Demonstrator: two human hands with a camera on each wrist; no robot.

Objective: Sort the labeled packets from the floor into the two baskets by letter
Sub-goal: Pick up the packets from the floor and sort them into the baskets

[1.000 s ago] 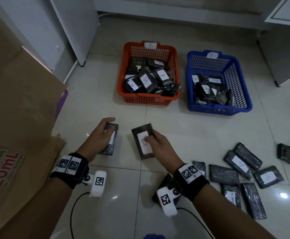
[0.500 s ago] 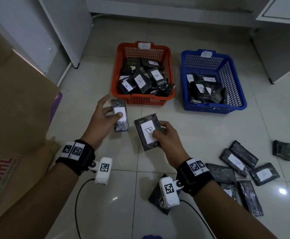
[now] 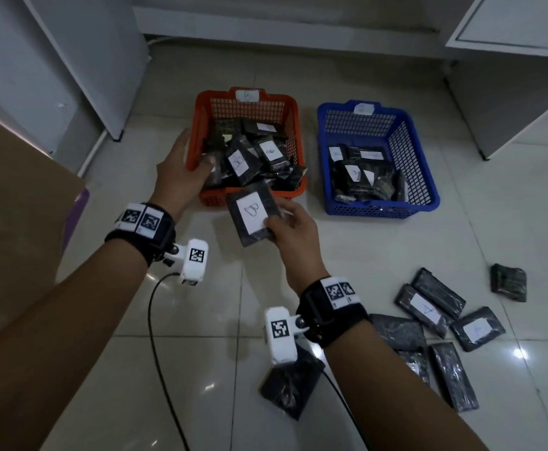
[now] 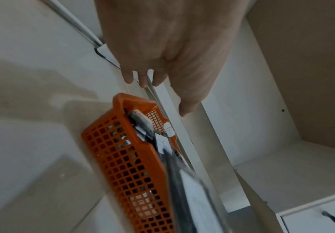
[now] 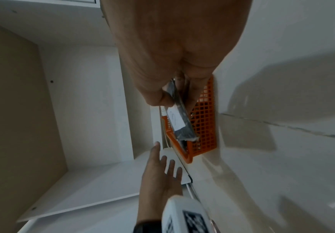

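The orange basket [image 3: 246,115], tagged B, holds several black packets with white labels. The blue basket [image 3: 380,209] to its right holds a few more. My left hand [image 3: 191,151] hovers over the orange basket's left edge with fingers spread and nothing in it; the left wrist view shows the left hand [image 4: 158,88] with straight fingers above the orange basket [image 4: 122,157]. My right hand [image 3: 277,219] pinches a black packet marked B [image 3: 253,213] just in front of the orange basket. In the right wrist view the right hand [image 5: 174,94] grips that packet [image 5: 179,123] by its end.
Several black packets [image 3: 429,310] lie on the tiled floor at the right, one apart [image 3: 508,281] and one below my right wrist [image 3: 285,388]. A cardboard box [image 3: 15,206] stands at the left. White cabinets [image 3: 510,60] ring the far side.
My left hand carried its packet forward to the orange basket and let it go; the hand is now spread. The right hand moved the B packet forward toward the same basket.
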